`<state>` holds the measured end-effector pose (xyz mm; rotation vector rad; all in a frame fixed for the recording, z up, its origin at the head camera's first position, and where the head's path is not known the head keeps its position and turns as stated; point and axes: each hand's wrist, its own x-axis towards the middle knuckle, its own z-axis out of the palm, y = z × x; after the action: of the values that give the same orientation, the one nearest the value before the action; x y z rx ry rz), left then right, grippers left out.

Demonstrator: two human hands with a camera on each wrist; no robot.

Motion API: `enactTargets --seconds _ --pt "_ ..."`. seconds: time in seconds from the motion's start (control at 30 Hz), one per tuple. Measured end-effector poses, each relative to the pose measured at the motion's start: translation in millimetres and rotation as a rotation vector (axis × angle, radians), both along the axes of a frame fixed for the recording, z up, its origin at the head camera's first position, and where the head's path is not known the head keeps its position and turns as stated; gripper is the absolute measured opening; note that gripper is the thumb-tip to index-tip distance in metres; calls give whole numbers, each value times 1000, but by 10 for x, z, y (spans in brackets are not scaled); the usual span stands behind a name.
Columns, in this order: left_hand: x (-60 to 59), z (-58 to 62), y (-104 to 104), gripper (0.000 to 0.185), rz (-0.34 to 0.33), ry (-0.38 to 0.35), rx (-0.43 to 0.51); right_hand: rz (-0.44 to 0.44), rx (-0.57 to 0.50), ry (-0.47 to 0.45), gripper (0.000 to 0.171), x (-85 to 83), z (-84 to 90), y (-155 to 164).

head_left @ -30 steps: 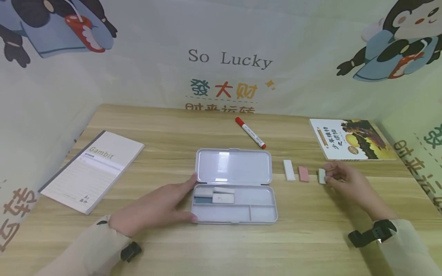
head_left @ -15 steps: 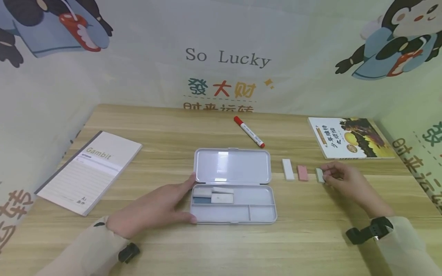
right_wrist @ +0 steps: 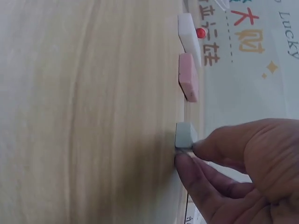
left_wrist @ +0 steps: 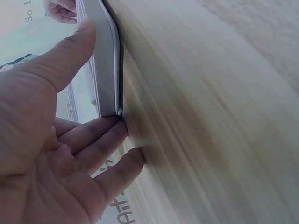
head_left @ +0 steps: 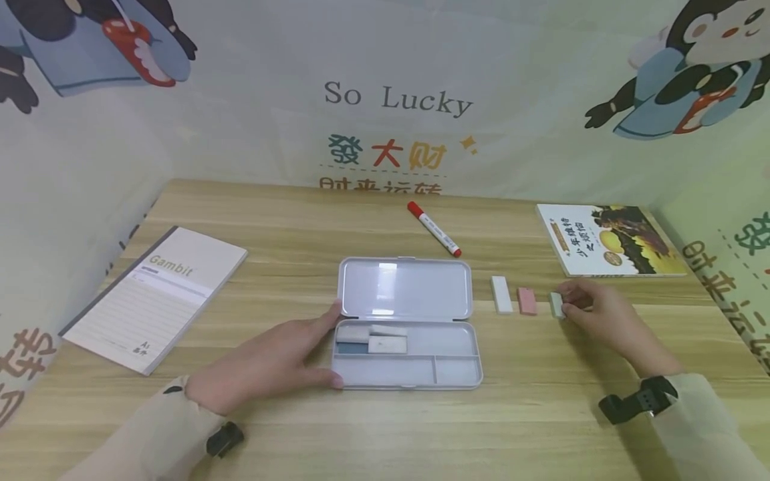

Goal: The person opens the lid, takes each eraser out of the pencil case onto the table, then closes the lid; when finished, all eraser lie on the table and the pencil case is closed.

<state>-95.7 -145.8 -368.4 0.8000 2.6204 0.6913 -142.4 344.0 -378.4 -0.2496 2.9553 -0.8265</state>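
Note:
A light grey pencil case (head_left: 385,373) lies with its lid raised back on the wooden table, several white erasers (head_left: 388,344) in its rear compartment. At its left end is my left hand (head_left: 265,361), thumb touching the front corner and fingertips by the hinge, the fingers fairly straight in the left wrist view. My right hand (head_left: 607,321) pinches a small pale green eraser (right_wrist: 185,135) between thumb and fingertip; the eraser rests on the table. A pink eraser (head_left: 527,301) and a longer white eraser (head_left: 502,294) lie in a row to its left.
A red-capped marker (head_left: 434,229) lies behind the pencil case. At the back right is a book (head_left: 610,240), just beyond the right hand. A notebook (head_left: 156,300) lies at the left. A printed cloth (head_left: 397,53) walls the table's back and sides.
The whole head view has shifted very slightly. Both hands, the pencil case and the erasers keep their places relative to each other.

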Motion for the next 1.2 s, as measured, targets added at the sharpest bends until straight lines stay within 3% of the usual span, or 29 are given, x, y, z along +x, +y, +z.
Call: enactTargets --seconds 0.33,0.53,0.7,0.83,1.0,1.2 --pt "4 2 15 108 -4 -3 8 6 10 253 32 77 36 -240" --pt "3 -5 18 108 -6 4 7 137 -5 351 19 125 123 -612" --pt "3 -8 0 108 5 9 2 338 -82 308 15 148 166 -988" --pt "5 -20 -9 107 6 11 7 467 -136 214 16 177 150 -1225" --pt "0 -28 -22 107 -1 21 17 534 -129 97 19 206 99 -1473" --pt "8 -21 -21 107 -8 14 28 597 -80 55 22 195 98 -1683"
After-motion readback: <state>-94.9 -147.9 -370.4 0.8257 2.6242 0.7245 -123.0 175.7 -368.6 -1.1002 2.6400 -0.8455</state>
